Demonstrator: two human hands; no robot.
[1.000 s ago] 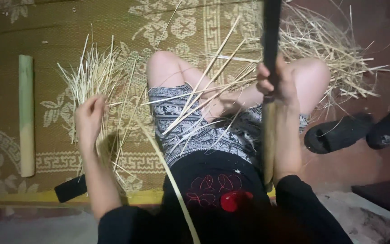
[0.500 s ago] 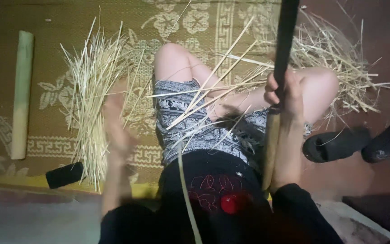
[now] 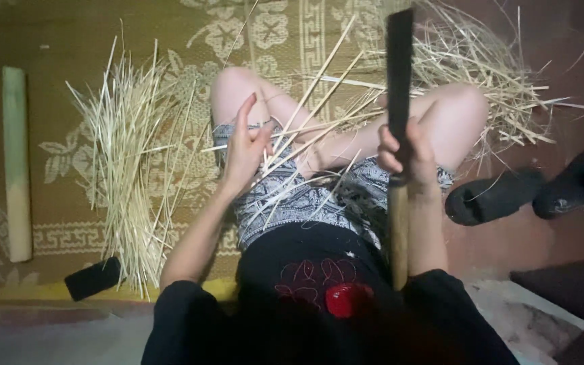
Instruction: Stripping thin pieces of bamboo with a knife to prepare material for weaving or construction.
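I sit cross-legged on a patterned woven mat (image 3: 170, 40). My right hand (image 3: 403, 152) grips a long dark blade (image 3: 399, 61) by its wooden handle (image 3: 397, 230), held upright over my right knee. My left hand (image 3: 246, 145) is open, fingers spread, just above several thin bamboo slivers (image 3: 305, 145) that lie across my lap. It holds nothing that I can see. A neat pile of split bamboo strips (image 3: 126, 169) lies on the mat to my left.
A short green bamboo section (image 3: 16, 162) lies at the far left of the mat. A dark rectangular object (image 3: 92, 277) sits by the pile's near end. A tangled heap of bamboo shavings (image 3: 488, 74) lies beyond my right knee. Two dark slippers (image 3: 528, 192) rest at right.
My left hand has left the strip pile on the mat and come right to my lap. The right hand keeps its hold on the blade, which stays upright.
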